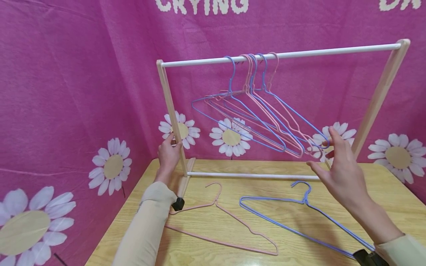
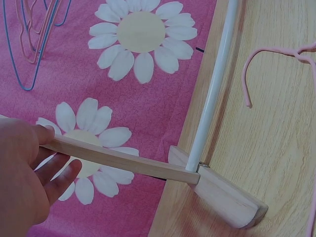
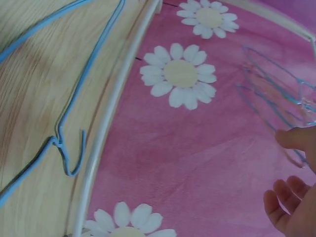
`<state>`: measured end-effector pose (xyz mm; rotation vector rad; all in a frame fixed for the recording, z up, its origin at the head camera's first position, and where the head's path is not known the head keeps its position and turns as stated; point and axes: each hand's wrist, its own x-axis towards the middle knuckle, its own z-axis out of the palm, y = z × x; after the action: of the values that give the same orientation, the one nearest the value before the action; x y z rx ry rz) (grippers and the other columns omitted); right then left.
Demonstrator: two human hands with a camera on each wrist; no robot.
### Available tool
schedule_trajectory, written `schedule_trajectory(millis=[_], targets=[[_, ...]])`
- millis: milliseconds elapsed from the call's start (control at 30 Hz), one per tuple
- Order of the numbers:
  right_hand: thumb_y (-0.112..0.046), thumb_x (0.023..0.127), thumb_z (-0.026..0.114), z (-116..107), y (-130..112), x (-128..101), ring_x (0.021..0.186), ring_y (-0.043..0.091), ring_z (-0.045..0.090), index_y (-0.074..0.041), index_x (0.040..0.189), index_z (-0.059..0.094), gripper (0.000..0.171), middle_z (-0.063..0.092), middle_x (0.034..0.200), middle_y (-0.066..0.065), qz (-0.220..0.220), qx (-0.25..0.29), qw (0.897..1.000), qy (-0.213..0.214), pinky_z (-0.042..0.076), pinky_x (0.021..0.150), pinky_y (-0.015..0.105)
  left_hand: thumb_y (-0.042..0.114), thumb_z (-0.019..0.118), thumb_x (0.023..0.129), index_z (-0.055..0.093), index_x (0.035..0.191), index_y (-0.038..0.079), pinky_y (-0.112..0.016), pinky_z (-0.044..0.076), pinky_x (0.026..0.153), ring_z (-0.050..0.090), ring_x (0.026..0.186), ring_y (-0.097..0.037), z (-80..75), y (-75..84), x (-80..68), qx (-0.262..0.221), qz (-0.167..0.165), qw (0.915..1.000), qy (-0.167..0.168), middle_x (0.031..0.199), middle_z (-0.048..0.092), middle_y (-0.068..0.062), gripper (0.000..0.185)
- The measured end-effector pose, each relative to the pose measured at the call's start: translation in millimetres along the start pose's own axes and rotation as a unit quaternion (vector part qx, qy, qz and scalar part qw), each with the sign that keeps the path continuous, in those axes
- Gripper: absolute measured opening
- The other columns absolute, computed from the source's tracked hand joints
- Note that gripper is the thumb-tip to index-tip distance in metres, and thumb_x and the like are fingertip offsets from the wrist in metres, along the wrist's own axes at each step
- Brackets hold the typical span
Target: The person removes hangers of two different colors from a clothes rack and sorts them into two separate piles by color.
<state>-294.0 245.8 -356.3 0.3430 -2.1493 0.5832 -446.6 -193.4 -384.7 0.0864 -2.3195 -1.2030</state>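
Left hand (image 1: 169, 153) grips rack (image 1: 309, 53); right hand (image 1: 346, 173) near hangers (image 1: 247, 88).

Pink hangers (image 1: 216, 201), blue hangers (image 1: 305, 201) — magenta cloth (image 1: 66, 92) (patterned with white, yellow-centred daisies (image 1: 113, 166)).

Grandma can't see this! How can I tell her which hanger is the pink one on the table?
Start at the clothes rack on the wooden table. In front of it, toward the left, lies a pink hanger. It's pink, unlike the blue wire beside it, and lying down, unlike the pink hangers on the bar.
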Motion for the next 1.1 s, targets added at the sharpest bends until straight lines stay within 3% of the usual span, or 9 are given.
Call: schedule_trajectory(millis=[167, 300, 433, 633, 700, 800, 867, 967, 1100], targets=[[-0.001, 0.069, 0.087, 13, 9, 5, 0.074, 0.024, 0.054, -0.014, 0.157, 0.022, 0.111, 0.059, 0.098, 0.018, 0.013, 0.018, 1.0, -0.008, 0.035, 0.053, 0.018, 0.018, 0.065, 0.096, 0.059, 0.138, 0.019, -0.051, 0.05, 0.097, 0.07, 0.102, -0.034, 0.6, 0.5, -1.3, -0.001, -0.006, 1.0, 0.0, 0.113, 0.073, -0.015, 0.043], [0.002, 0.072, 0.084, 19, 11, 8, 0.066, 0.008, 0.045, -0.015, 0.157, 0.024, 0.105, 0.055, 0.078, 0.013, 0.018, 0.046, 0.999, 0.001, 0.034, 0.057, 0.012, 0.018, 0.065, 0.096, 0.06, 0.137, 0.019, -0.052, 0.051, 0.095, 0.07, 0.101, -0.034, 0.5, 0.6, -1.5, -0.004, -0.006, 1.0, -0.005, 0.113, 0.073, -0.016, 0.042], [0.008, 0.075, 0.08, 22, 10, 10, 0.064, -0.003, 0.04, -0.016, 0.156, 0.028, 0.1, 0.05, 0.076, 0.007, 0.023, 0.086, 0.996, 0.016, 0.034, 0.058, 0.008, 0.018, 0.064, 0.096, 0.059, 0.138, 0.019, -0.051, 0.051, 0.094, 0.07, 0.101, -0.034, 0.7, 1.1, -0.1, -0.005, -0.004, 1.0, -0.006, 0.113, 0.073, -0.016, 0.042], [0.01, 0.078, 0.074, 24, 11, 9, 0.062, -0.007, 0.041, -0.015, 0.149, 0.043, 0.082, 0.047, 0.08, -0.003, 0.033, 0.141, 0.988, 0.044, 0.034, 0.055, 0.006, 0.019, 0.065, 0.096, 0.057, 0.14, 0.019, -0.052, 0.048, 0.097, 0.07, 0.102, -0.034, 0.5, 0.5, 0.8, -0.002, -0.006, 1.0, -0.003, 0.114, 0.073, -0.015, 0.045], [0.009, 0.079, 0.073, 22, 12, 9, 0.063, -0.009, 0.042, -0.014, 0.148, 0.046, 0.077, 0.056, 0.092, 0.001, 0.026, 0.14, 0.989, 0.052, 0.033, 0.056, 0.006, 0.02, 0.065, 0.096, 0.057, 0.14, 0.019, -0.053, 0.047, 0.098, 0.07, 0.103, -0.033, 0.4, 0.6, 0.9, 0.0, -0.006, 1.0, -0.002, 0.114, 0.073, -0.015, 0.045], [0.007, 0.08, 0.072, 21, 14, 8, 0.063, -0.013, 0.044, -0.013, 0.146, 0.049, 0.073, 0.062, 0.095, -0.001, 0.019, 0.136, 0.989, 0.053, 0.035, 0.058, 0.004, 0.02, 0.065, 0.095, 0.059, 0.139, 0.019, -0.053, 0.046, 0.099, 0.071, 0.104, -0.033, -0.1, 0.4, 0.7, 0.003, -0.006, 1.0, 0.001, 0.115, 0.073, -0.014, 0.044], [0.006, 0.081, 0.07, 20, 15, 7, 0.064, -0.016, 0.047, -0.012, 0.145, 0.051, 0.069, 0.065, 0.092, -0.011, 0.012, 0.138, 0.989, 0.05, 0.036, 0.059, 0.003, 0.02, 0.065, 0.096, 0.059, 0.139, 0.019, -0.054, 0.046, 0.099, 0.071, 0.104, -0.032, 0.1, 0.7, 0.1, 0.001, -0.005, 1.0, 0.0, 0.115, 0.073, -0.014, 0.044], [0.009, 0.08, 0.07, 19, 16, 7, 0.059, -0.016, 0.045, -0.012, 0.141, 0.055, 0.066, 0.056, 0.073, -0.024, -0.008, 0.131, 0.99, 0.049, 0.035, 0.056, 0.005, 0.019, 0.065, 0.095, 0.06, 0.138, 0.02, -0.053, 0.047, 0.098, 0.071, 0.103, -0.033, 0.0, 1.3, -0.8, 0.0, -0.002, 1.0, 0.003, 0.114, 0.073, -0.015, 0.043], [0.015, 0.076, 0.073, 19, 17, 9, 0.056, -0.01, 0.035, -0.011, 0.137, 0.06, 0.068, 0.046, 0.065, -0.012, -0.038, 0.103, 0.992, 0.061, 0.03, 0.056, 0.01, 0.018, 0.065, 0.096, 0.061, 0.135, 0.02, -0.053, 0.049, 0.096, 0.07, 0.101, -0.035, -0.3, 2.7, -1.7, 0.0, -0.001, 1.0, 0.002, 0.112, 0.073, -0.015, 0.039]])
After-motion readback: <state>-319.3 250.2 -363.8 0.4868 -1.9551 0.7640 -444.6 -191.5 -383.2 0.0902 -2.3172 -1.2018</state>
